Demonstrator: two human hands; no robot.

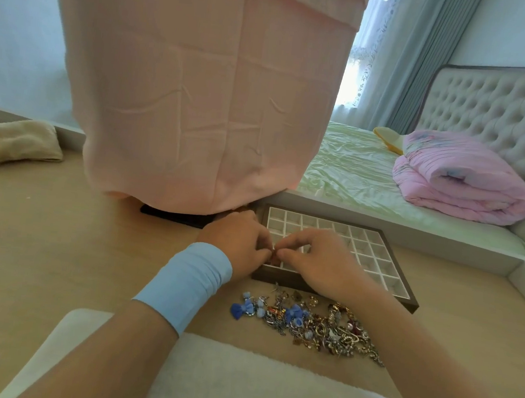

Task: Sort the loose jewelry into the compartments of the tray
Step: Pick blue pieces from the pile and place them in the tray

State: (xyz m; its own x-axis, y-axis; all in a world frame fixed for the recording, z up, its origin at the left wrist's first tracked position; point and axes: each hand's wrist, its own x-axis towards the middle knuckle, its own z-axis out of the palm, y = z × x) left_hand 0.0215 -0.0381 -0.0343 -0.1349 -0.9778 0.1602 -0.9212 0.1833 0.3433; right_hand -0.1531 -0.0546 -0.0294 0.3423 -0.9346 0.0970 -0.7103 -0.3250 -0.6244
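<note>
A dark-framed tray (379, 234) with several white square compartments lies on the wooden floor. Over its near left corner my left hand (239, 243) and my right hand (319, 262) meet fingertip to fingertip. Both pinch one small reddish-brown piece of jewelry (274, 258), mostly hidden by the fingers. A loose pile of jewelry (310, 323) lies in front of the tray, with blue bows at its left end and gold and silver pieces to the right. A light blue band wraps my left wrist.
A big pink cloth-covered object (200, 96) stands just behind the tray's left side, with a black flat thing (173, 216) under it. A bed (369, 177) with a folded pink quilt is at right. A white fluffy mat (236, 385) lies nearest me.
</note>
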